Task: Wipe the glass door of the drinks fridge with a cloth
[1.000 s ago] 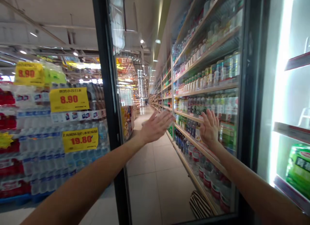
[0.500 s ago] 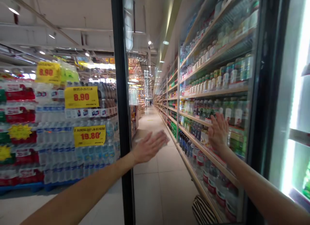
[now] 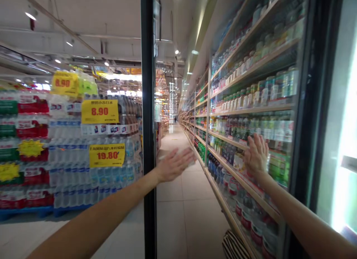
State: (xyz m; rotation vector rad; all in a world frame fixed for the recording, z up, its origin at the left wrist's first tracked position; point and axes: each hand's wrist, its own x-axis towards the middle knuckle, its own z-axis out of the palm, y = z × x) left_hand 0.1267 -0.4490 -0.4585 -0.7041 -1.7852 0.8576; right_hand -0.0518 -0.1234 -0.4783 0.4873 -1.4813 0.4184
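Note:
My left hand (image 3: 177,165) lies flat on the glass door (image 3: 184,199), slightly smeared by motion. Pale edges of what looks like a thin wiping cloth (image 3: 193,162) show beneath its fingers; most of it is hidden by the hand. Further right, my right hand (image 3: 256,154) is raised with its fingers stretched upward and its palm against the same pane, holding nothing. A dark upright frame (image 3: 149,102) edges the glass on the left, behind my left forearm.
Drink shelves (image 3: 251,106) run away on the right beyond the glass. Stacked bottle packs (image 3: 69,162) with yellow price signs (image 3: 99,111) stand on blue pallets (image 3: 41,212) at left. A striped cloth-like thing (image 3: 235,245) shows low down. A lit cabinet (image 3: 346,188) is at far right.
The view has turned slightly left, so the door frame and stacks sit further right. Both hands keep much the same poses, flat and raised before the glass.

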